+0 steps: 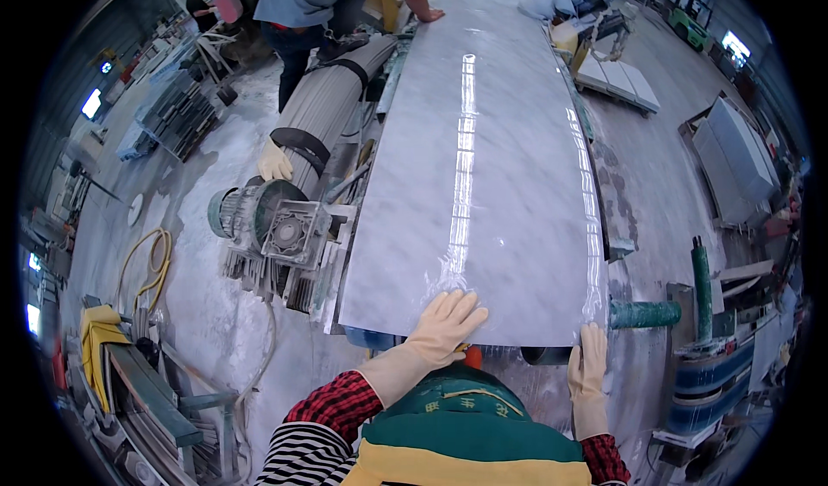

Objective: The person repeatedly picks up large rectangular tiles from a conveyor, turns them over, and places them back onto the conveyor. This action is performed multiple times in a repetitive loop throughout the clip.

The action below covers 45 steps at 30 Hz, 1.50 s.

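A long, wet, glossy grey-white stone slab (405, 193) stretches away from me, with bright light reflections running along it. My left hand (444, 324), in a cream rubber glove, lies on the slab's near edge with its fingers stretched out. At the near right corner my right hand (589, 363), gloved alike, rests against the edge with its fingers straight. Neither hand holds a separate thing. The green and yellow apron (466, 430) I wear comes right up to the slab's near end.
Left of the slab are a motor with gearbox (289, 227) and a strapped grey roll (332, 98), with a cream glove (275, 161) on it. A co-worker (315, 3) touches the slab's far left edge. Green rollers (645, 313) stand right; a yellow hose (158, 266) lies left.
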Available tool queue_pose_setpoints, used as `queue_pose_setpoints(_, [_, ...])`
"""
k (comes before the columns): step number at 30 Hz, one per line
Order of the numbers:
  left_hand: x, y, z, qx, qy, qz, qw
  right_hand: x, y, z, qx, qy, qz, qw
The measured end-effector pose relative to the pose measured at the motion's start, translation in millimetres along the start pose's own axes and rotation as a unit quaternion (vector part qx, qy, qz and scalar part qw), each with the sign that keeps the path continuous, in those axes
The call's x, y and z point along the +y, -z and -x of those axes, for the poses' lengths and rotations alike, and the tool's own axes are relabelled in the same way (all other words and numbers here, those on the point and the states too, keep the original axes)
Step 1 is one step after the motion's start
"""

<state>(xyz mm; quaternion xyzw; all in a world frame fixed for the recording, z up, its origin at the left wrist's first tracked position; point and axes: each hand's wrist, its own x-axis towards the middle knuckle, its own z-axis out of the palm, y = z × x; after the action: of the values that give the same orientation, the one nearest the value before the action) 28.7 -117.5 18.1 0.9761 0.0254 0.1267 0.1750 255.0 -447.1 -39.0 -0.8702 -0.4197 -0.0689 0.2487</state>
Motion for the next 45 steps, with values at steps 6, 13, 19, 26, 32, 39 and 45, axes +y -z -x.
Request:
queue_pose_setpoints(6, [0, -37, 2, 0.142, -0.004, -0.068, 0.987, -16, 3, 29, -0.024, -0.054, -0.013, 0.998])
queue_pose_setpoints(13, [15, -54, -17, 0.166, 0.002, -0.083, 0.983, 5, -13, 88, 0.015, -0.167, -0.173, 0.971])
queue_pose_setpoints(19, [27, -64, -28, 0.158, 0.022, -0.157, 0.974, 41, -15, 99, -0.139, -0.326, -0.26, 0.898])
queue_pose_setpoints(26, [46, -62, -35, -0.008, 0.052, -0.275, 0.96, 116, -32, 151, -0.115, -0.345, -0.313, 0.877])
queue_pose_setpoints(32, [46, -25, -35, -0.119, 0.112, -0.231, 0.959, 161, -50, 168, -0.129, -0.334, -0.321, 0.877])
queue_pose_setpoints(39, [64, 37, -64, -0.201, 0.12, -0.095, 0.968, 153, -44, 162, -0.142, -0.394, -0.388, 0.821])
queue_pose_setpoints(45, [56, 48, -66, -0.204, 0.114, -0.045, 0.971, 138, -49, 153, -0.221, -0.392, -0.425, 0.785])
